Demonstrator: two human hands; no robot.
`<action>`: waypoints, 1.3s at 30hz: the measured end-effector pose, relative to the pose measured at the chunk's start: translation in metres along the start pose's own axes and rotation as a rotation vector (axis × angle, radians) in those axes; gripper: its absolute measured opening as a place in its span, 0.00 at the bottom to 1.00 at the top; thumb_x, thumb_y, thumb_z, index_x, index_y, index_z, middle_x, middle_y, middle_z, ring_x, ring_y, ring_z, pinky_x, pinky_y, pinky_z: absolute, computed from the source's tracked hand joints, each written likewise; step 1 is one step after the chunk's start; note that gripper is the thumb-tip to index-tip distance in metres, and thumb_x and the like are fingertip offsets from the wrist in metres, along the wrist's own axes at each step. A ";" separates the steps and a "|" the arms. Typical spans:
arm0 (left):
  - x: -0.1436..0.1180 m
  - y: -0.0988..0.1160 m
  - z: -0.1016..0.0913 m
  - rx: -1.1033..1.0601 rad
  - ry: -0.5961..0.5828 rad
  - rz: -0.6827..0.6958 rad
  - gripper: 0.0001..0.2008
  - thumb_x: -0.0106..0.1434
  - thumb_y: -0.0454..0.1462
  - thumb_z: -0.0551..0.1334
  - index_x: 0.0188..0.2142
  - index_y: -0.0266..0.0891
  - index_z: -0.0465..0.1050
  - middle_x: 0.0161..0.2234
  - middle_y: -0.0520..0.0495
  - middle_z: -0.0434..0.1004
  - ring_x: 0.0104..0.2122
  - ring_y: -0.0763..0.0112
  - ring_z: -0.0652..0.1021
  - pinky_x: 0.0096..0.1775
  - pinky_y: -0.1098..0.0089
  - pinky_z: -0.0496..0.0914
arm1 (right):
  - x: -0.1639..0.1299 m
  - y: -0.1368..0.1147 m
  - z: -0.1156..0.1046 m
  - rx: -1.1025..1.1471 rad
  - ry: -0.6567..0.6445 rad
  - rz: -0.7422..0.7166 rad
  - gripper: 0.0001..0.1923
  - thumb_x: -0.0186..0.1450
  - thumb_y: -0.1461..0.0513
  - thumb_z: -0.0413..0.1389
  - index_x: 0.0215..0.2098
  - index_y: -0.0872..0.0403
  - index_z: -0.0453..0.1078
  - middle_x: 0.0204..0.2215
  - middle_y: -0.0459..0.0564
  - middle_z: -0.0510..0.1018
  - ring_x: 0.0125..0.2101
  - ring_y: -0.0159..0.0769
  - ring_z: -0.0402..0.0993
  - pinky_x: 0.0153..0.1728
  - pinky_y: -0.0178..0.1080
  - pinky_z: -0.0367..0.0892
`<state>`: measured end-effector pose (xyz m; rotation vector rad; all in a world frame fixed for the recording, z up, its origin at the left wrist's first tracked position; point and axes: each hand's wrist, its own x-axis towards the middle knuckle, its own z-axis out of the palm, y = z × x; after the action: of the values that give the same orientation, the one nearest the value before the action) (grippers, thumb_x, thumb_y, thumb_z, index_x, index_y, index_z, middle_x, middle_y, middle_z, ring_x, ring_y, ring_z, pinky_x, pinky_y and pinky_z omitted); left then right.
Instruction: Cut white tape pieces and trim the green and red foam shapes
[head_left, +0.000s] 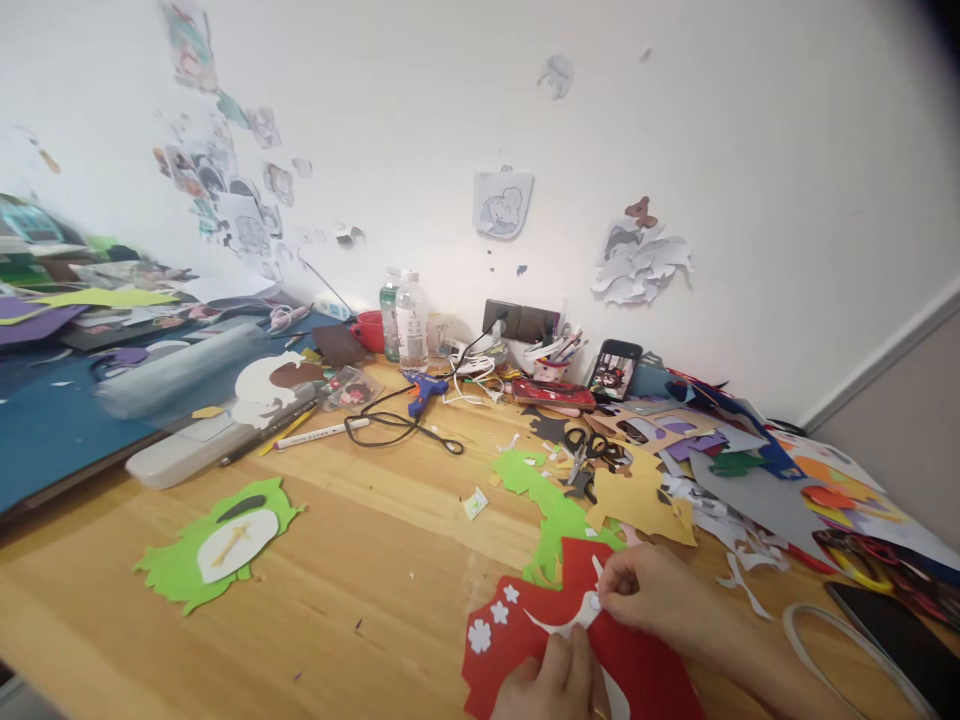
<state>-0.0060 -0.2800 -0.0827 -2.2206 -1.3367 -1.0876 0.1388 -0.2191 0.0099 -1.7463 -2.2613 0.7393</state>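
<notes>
A red foam or paper sheet (517,630) lies at the table's front edge, with small white flower cutouts (480,636) on its left part. Across its middle runs a curved, pointed white cutout (562,618). My left hand (551,680) is closed, its fingertips pressing the white cutout against the red sheet. From the right, my right hand (656,592) pinches the upper end of the white cutout between thumb and finger. Part of the white piece is hidden under my left hand. Green scrap (551,515) lies just beyond the red sheet.
A green cutout with a white oval (232,548) lies at left. Farther back are a blue glue gun (426,393) with a black cord, black scissors (581,450), bottles (411,325) and a propped phone (615,370). Paper scraps (757,490) pile at right.
</notes>
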 end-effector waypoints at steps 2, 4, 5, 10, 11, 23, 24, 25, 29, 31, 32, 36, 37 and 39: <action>0.002 -0.001 0.000 0.017 -0.060 0.087 0.12 0.56 0.29 0.51 0.36 0.38 0.71 0.31 0.50 0.75 0.20 0.78 0.69 0.18 0.77 0.60 | -0.001 -0.003 0.001 -0.053 0.023 0.008 0.11 0.48 0.67 0.47 0.11 0.52 0.65 0.09 0.38 0.65 0.12 0.27 0.58 0.34 0.38 0.61; 0.008 0.000 -0.003 0.023 -0.155 0.196 0.11 0.57 0.31 0.52 0.35 0.41 0.71 0.40 0.51 0.73 0.29 0.74 0.71 0.21 0.75 0.62 | -0.003 -0.007 0.002 -0.102 0.052 0.021 0.11 0.47 0.68 0.46 0.11 0.51 0.64 0.09 0.39 0.66 0.14 0.28 0.61 0.34 0.38 0.61; 0.011 0.000 -0.005 0.017 -0.201 0.227 0.10 0.58 0.32 0.51 0.34 0.41 0.71 0.43 0.52 0.71 0.32 0.72 0.71 0.22 0.75 0.63 | -0.003 -0.009 0.003 -0.124 0.066 0.027 0.11 0.47 0.68 0.46 0.11 0.51 0.63 0.09 0.39 0.67 0.14 0.29 0.62 0.34 0.38 0.61; 0.028 0.006 -0.015 -0.033 -0.453 0.205 0.10 0.59 0.34 0.52 0.35 0.41 0.72 0.44 0.48 0.71 0.33 0.69 0.71 0.24 0.72 0.64 | -0.004 -0.009 0.004 -0.195 0.100 0.033 0.11 0.48 0.67 0.48 0.10 0.50 0.63 0.09 0.40 0.68 0.15 0.30 0.66 0.32 0.38 0.61; 0.031 0.007 -0.017 -0.042 -0.510 0.197 0.10 0.59 0.34 0.52 0.35 0.40 0.72 0.43 0.47 0.71 0.33 0.69 0.72 0.24 0.72 0.64 | -0.004 -0.007 0.003 -0.205 0.105 0.036 0.12 0.47 0.67 0.49 0.09 0.50 0.62 0.08 0.40 0.67 0.15 0.30 0.66 0.30 0.37 0.61; 0.067 0.006 -0.049 -0.124 -0.982 0.193 0.16 0.63 0.36 0.47 0.44 0.34 0.68 0.53 0.42 0.59 0.44 0.58 0.70 0.31 0.62 0.73 | -0.043 0.023 0.020 -0.334 0.316 -0.344 0.19 0.61 0.67 0.41 0.46 0.49 0.66 0.33 0.49 0.75 0.33 0.33 0.72 0.31 0.34 0.67; 0.067 0.006 -0.050 -0.131 -0.988 0.191 0.16 0.63 0.36 0.47 0.44 0.34 0.68 0.53 0.41 0.58 0.45 0.57 0.70 0.32 0.62 0.73 | -0.046 0.027 0.028 -0.432 0.354 -0.400 0.20 0.60 0.68 0.41 0.47 0.49 0.65 0.31 0.50 0.75 0.31 0.34 0.72 0.29 0.35 0.67; 0.067 0.006 -0.051 -0.137 -0.989 0.188 0.16 0.62 0.37 0.47 0.45 0.33 0.67 0.53 0.41 0.58 0.45 0.57 0.69 0.33 0.62 0.73 | -0.048 0.030 0.034 -0.499 0.378 -0.449 0.20 0.60 0.68 0.42 0.47 0.51 0.65 0.29 0.50 0.74 0.29 0.35 0.72 0.28 0.37 0.67; 0.068 0.006 -0.054 -0.136 -1.004 0.161 0.17 0.63 0.34 0.44 0.47 0.33 0.65 0.54 0.42 0.56 0.47 0.58 0.68 0.35 0.62 0.73 | -0.048 0.040 0.043 -0.592 0.417 -0.465 0.21 0.58 0.70 0.41 0.47 0.56 0.65 0.31 0.53 0.75 0.30 0.38 0.72 0.27 0.40 0.68; 0.069 0.006 -0.056 -0.129 -1.029 0.158 0.18 0.63 0.33 0.43 0.47 0.33 0.65 0.54 0.44 0.56 0.48 0.59 0.67 0.35 0.62 0.73 | -0.046 0.040 0.043 -0.609 0.426 -0.460 0.22 0.58 0.71 0.41 0.48 0.55 0.64 0.32 0.53 0.75 0.30 0.38 0.73 0.27 0.39 0.68; 0.070 0.006 -0.056 -0.126 -1.033 0.163 0.18 0.63 0.33 0.43 0.46 0.33 0.65 0.54 0.45 0.56 0.48 0.59 0.68 0.35 0.62 0.73 | -0.045 0.039 0.043 -0.617 0.425 -0.462 0.21 0.58 0.71 0.41 0.48 0.55 0.63 0.31 0.52 0.75 0.29 0.38 0.73 0.27 0.39 0.68; 0.059 0.005 -0.047 -0.108 -0.935 0.164 0.16 0.62 0.33 0.46 0.44 0.34 0.67 0.52 0.44 0.60 0.45 0.60 0.70 0.31 0.65 0.74 | -0.045 0.037 0.047 -0.631 0.414 -0.452 0.21 0.58 0.70 0.43 0.48 0.54 0.64 0.29 0.51 0.74 0.28 0.38 0.72 0.25 0.39 0.68; 0.053 0.004 -0.042 -0.094 -0.880 0.163 0.16 0.61 0.33 0.46 0.43 0.34 0.68 0.51 0.44 0.63 0.43 0.61 0.71 0.30 0.67 0.74 | -0.046 0.037 0.048 -0.629 0.416 -0.441 0.22 0.58 0.71 0.42 0.49 0.54 0.63 0.31 0.51 0.75 0.29 0.38 0.72 0.25 0.39 0.69; 0.041 0.003 -0.033 -0.076 -0.730 0.222 0.15 0.60 0.34 0.49 0.42 0.34 0.69 0.47 0.43 0.68 0.41 0.61 0.72 0.25 0.70 0.73 | -0.048 0.037 0.050 -0.630 0.425 -0.419 0.24 0.57 0.71 0.42 0.50 0.53 0.62 0.33 0.51 0.75 0.32 0.38 0.72 0.27 0.38 0.69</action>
<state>-0.0072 -0.2768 -0.0301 -2.8795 -1.2419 -0.2395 0.1623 -0.2709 -0.0445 -1.3482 -2.5459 -0.4316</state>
